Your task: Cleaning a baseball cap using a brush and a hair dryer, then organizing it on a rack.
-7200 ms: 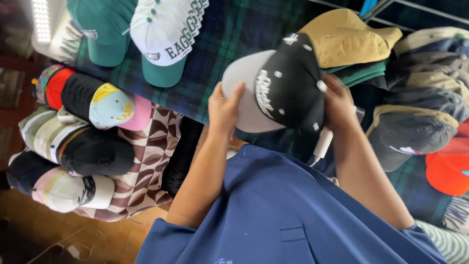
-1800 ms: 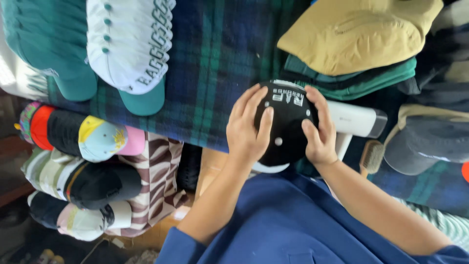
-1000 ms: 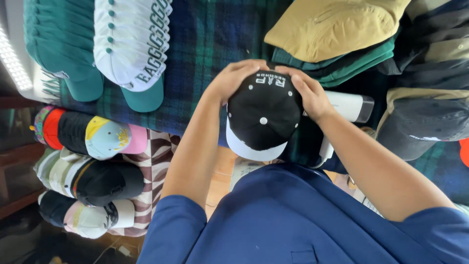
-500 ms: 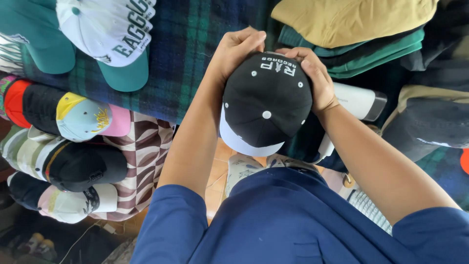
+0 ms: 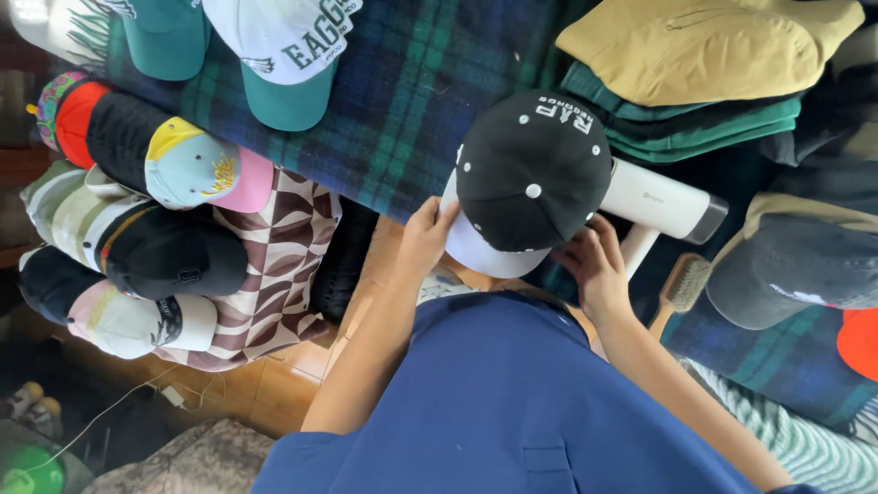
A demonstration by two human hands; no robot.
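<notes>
1. A black cap [image 5: 533, 174] with a pale brim is gripped at that brim from both sides: the left hand [image 5: 426, 240] is closed on the brim's left edge, and the right hand [image 5: 596, 267] is closed on its right edge from below.
2. The cap is held crown-up between the two hands, above the near edge of a dark plaid blanket [image 5: 402, 119], with its white top button and eyelets facing the camera.
3. Just to the right of the grip, a white handheld device [image 5: 660, 201] with a grey end is seen lying on the blanket, partly hidden under the cap.
4. Below that device, near the right hand, a wooden brush [image 5: 679, 288] is seen.
5. Beyond the cap, a tan cap [image 5: 704, 46] is laid on top of folded green caps [image 5: 704, 133].
6. Further right, a dark grey cap [image 5: 786, 274] and part of a red cap [image 5: 860, 343] are seen.
7. Well to the left of the grip, a white and green cap [image 5: 283, 46] is laid on the blanket.
8. Lower left, rows of nested caps [image 5: 146, 229] are stacked on a brown patterned cloth [image 5: 283, 284].
9. The person's blue shirt [image 5: 512, 402] fills the near foreground.
</notes>
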